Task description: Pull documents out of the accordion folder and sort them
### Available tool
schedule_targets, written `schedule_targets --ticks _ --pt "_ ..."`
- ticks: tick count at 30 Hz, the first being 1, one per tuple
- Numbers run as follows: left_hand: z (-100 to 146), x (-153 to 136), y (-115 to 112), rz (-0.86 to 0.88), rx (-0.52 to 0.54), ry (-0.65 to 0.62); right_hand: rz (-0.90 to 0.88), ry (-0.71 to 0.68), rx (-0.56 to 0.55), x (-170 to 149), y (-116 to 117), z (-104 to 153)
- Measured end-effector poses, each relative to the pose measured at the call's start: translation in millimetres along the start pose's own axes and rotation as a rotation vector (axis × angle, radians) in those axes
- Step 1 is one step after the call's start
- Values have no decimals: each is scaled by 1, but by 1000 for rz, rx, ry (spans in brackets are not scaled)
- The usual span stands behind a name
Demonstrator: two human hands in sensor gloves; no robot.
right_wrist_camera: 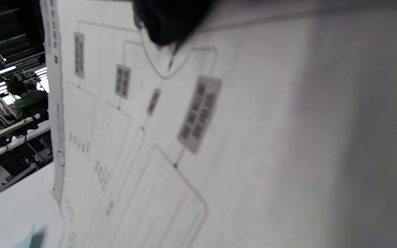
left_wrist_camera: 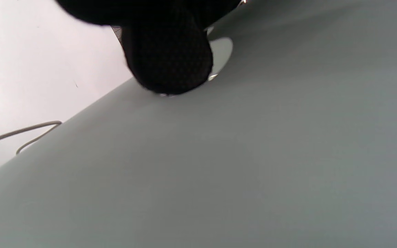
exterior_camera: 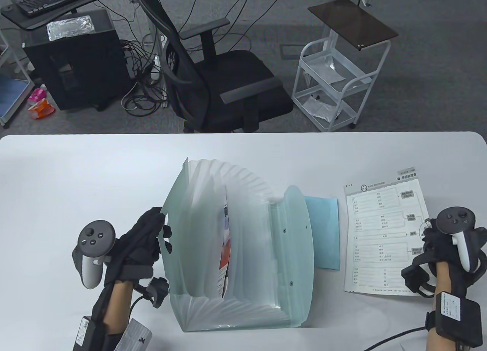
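A pale green translucent accordion folder (exterior_camera: 243, 248) stands fanned open at the table's middle. A document with red and white print (exterior_camera: 225, 248) stands in one of its pockets. My left hand (exterior_camera: 152, 233) holds the folder's left outer wall, fingers over its edge; in the left wrist view a gloved fingertip (left_wrist_camera: 167, 65) presses on the grey wall (left_wrist_camera: 253, 155). A white printed sheet with boxes (exterior_camera: 384, 233) lies flat to the right. My right hand (exterior_camera: 428, 237) touches its right edge; in the right wrist view the sheet (right_wrist_camera: 219, 137) fills the frame. A light blue sheet (exterior_camera: 323, 233) lies partly under the folder.
The white table (exterior_camera: 76, 176) has its far edge near an office chair (exterior_camera: 224, 73) and a white trolley (exterior_camera: 335, 84). A thin cable (left_wrist_camera: 19, 132) lies on the table left of the folder.
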State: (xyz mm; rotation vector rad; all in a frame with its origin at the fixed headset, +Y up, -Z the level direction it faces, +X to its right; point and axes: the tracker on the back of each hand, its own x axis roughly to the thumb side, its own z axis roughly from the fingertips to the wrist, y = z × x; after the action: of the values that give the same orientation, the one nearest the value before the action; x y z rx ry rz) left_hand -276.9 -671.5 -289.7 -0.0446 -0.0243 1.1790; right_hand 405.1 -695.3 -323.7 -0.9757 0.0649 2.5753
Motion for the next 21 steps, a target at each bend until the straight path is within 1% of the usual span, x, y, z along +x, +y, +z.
schedule_targets --ticks 5,10,12,14,17,21 --pt "0 0 0 2 3 0 28 23 49 -8 22 -6" --pt "0 0 0 2 3 0 23 31 110 -14 32 -11" --pt "0 0 0 2 3 0 44 59 94 -16 32 -12" --pt "0 0 0 2 3 0 105 94 67 -17 29 -12" --pt "0 -1 0 3 5 -2 146 84 56 -13 23 -9" --pt "2 -1 -1 7 16 -6 243 37 25 5 15 0"
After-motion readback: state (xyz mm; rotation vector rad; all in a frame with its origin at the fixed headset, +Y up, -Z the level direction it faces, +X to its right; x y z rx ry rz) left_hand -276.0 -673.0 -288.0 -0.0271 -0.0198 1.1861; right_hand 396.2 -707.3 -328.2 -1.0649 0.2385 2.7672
